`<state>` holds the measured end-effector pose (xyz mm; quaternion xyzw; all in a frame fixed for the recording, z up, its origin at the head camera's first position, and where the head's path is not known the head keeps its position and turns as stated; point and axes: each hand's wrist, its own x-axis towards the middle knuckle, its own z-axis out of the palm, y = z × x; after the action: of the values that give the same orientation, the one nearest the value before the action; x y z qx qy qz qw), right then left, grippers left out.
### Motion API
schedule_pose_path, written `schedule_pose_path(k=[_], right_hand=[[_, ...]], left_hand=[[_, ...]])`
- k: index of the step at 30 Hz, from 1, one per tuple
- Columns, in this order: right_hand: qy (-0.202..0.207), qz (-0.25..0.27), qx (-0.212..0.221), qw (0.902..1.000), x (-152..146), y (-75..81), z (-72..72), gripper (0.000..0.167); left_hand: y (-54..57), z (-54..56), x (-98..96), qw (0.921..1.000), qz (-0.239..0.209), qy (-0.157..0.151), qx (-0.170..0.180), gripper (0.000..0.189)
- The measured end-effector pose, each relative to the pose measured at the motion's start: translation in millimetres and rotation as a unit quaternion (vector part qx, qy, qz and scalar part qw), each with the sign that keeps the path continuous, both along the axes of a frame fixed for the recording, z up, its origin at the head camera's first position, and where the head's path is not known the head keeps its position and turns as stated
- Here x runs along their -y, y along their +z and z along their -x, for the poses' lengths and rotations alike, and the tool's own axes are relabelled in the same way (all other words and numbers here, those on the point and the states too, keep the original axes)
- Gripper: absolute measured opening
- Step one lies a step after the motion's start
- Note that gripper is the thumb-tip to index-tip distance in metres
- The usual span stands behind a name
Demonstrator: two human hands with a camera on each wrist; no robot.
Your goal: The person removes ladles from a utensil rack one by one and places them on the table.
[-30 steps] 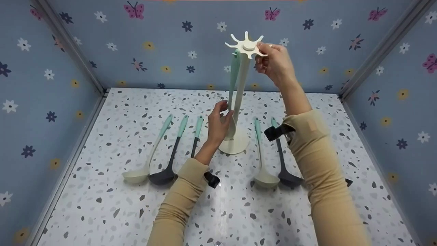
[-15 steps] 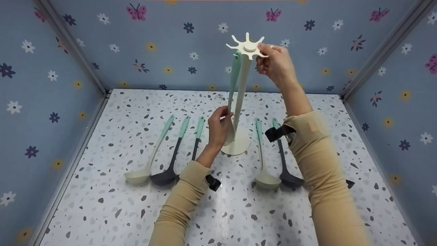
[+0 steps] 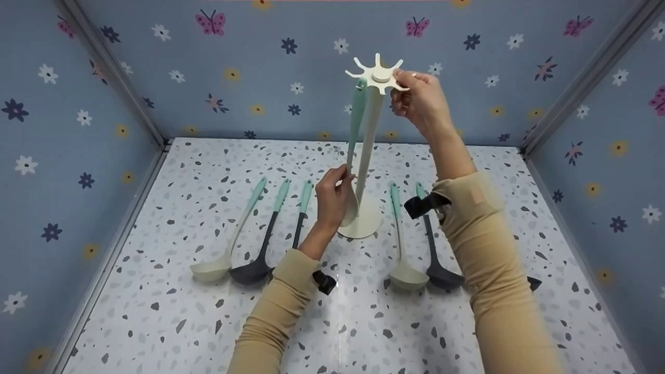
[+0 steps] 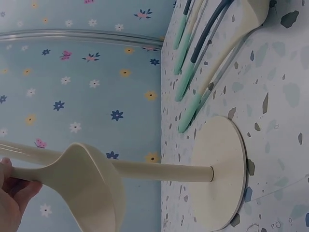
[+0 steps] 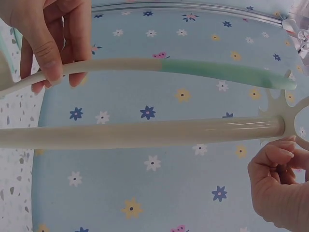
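My left hand (image 3: 331,200) pinches the pale cream shaft of a ladle (image 3: 357,111) just above its bowl (image 4: 91,191). The ladle hangs upright, its mint-green handle end at one arm of a cream utensil stand (image 3: 368,137). In the right wrist view the handle tip touches that arm, and the shaft runs beside the pole (image 5: 145,131) with a gap. My right hand (image 3: 423,101) holds the star-shaped top (image 3: 381,76) of the stand between thumb and fingers. The round base (image 4: 219,169) stands on the table.
Left of the stand lie a cream ladle (image 3: 212,268) and two dark utensils with green handles, one a ladle (image 3: 251,270). On the right are another cream ladle (image 3: 408,275) and a dark ladle (image 3: 444,275); the right sleeve partly covers a dark piece (image 3: 533,283). Patterned walls (image 3: 291,31) enclose the table.
My left hand has slid down the ladle, and its fingers have closed on the shaft near the bowl. My right hand keeps its hold on the stand's top.
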<state>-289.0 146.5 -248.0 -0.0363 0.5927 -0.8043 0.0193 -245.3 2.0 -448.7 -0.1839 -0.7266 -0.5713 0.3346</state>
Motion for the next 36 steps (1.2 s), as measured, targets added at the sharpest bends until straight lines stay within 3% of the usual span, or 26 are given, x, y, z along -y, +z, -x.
schedule_pose_path(k=[17, 23, 29, 36], right_hand=[[0.001, 0.005, 0.002, 1.0000, -1, -1.2, -1.2, 0.022], [0.004, 0.019, 0.008, 0.9998, 0, 0.7, -1.7, 0.021], [0.002, 0.018, 0.012, 0.9998, 0, 1.4, -1.4, 0.021], [0.004, 0.012, 0.007, 0.9999, 0, 0.9, -1.2, 0.021]], left_hand=[[3.1, -5.4, 12.9, 0.9993, -0.021, 0.006, -0.032, 0.010], [4.7, -7.0, 29.2, 0.9993, -0.012, 0.029, -0.019, 0.012], [3.6, -7.6, 50.9, 0.9969, 0.007, 0.077, -0.016, 0.013], [5.3, -9.5, 79.7, 0.9938, 0.036, 0.101, 0.030, 0.013]])
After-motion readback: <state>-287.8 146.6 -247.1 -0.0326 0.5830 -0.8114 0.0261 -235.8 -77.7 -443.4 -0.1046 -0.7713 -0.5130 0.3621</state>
